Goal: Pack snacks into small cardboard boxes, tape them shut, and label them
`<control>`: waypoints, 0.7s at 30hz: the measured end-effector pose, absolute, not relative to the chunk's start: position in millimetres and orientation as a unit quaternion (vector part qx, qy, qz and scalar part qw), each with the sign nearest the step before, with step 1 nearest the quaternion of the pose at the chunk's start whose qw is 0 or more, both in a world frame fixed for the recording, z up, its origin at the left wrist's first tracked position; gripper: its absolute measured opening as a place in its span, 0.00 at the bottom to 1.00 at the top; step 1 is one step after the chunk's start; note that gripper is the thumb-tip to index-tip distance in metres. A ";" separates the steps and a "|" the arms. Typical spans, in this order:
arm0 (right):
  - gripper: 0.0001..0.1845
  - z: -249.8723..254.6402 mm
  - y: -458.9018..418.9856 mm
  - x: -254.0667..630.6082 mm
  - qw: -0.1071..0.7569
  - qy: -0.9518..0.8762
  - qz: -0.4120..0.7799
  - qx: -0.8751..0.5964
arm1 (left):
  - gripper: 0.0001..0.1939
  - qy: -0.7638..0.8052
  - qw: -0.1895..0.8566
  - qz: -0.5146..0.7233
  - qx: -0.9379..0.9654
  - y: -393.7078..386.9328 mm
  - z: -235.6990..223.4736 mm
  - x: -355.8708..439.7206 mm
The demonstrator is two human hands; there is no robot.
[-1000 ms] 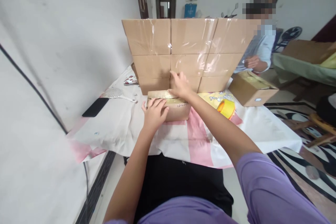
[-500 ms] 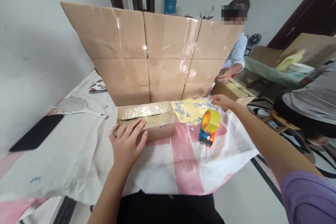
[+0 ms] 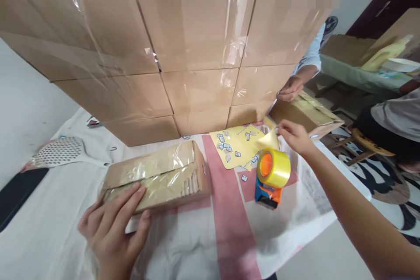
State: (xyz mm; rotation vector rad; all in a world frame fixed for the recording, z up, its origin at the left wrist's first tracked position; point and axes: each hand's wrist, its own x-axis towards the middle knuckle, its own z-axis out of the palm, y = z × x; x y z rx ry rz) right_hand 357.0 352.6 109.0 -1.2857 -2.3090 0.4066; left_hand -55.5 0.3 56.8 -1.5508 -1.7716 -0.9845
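My left hand (image 3: pixel 113 227) lies flat with fingers spread on the near end of a small taped cardboard box (image 3: pixel 164 175) on the cloth-covered table. My right hand (image 3: pixel 293 136) reaches out to the right and pinches the lifted corner of a yellow sticker sheet (image 3: pixel 238 148) that carries several small stickers. A yellow tape roll in an orange and blue dispenser (image 3: pixel 271 177) stands between the box and my right arm.
A wall of stacked taped cardboard boxes (image 3: pixel 183 48) rises at the back of the table. Another person's hand (image 3: pixel 290 89) rests on a box (image 3: pixel 305 111) at right. A white perforated ladle (image 3: pixel 57 151) and a black phone (image 3: pixel 16 190) lie at left. Someone sits at far right.
The view has come closer and lower. My right hand moved from the loose stickers and has taken hold of the sheet's corner, lifting it. My left hand stays on the box.
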 end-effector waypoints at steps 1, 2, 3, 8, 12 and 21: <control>0.07 116.3 344.0 357.3 0.246 -0.836 0.134 -0.472 | 0.24 -0.660 0.280 -0.374 -0.588 -2.0 55.7 -60.0; 0.06 122.6 335.5 356.1 0.255 -0.833 0.116 -0.477 | 0.24 -0.657 0.271 -0.376 -0.594 -3.8 54.9 -63.6; 0.06 127.4 328.1 353.6 0.254 -0.832 0.091 -0.485 | 0.25 -0.654 0.267 -0.377 -0.599 -5.0 54.4 -66.2; 0.05 127.4 319.5 336.4 0.164 -0.811 -0.021 -0.561 | 0.25 -0.637 0.272 -0.363 -0.623 -4.5 53.1 -68.0; 0.04 116.3 343.4 335.4 0.122 -0.783 -0.058 -0.607 | 0.26 -0.628 0.281 -0.353 -0.634 -1.6 53.0 -65.7; 0.09 103.3 376.6 329.1 0.236 -0.747 0.172 -0.598 | 0.30 -0.629 0.287 -0.344 -0.635 0.2 53.2 -62.1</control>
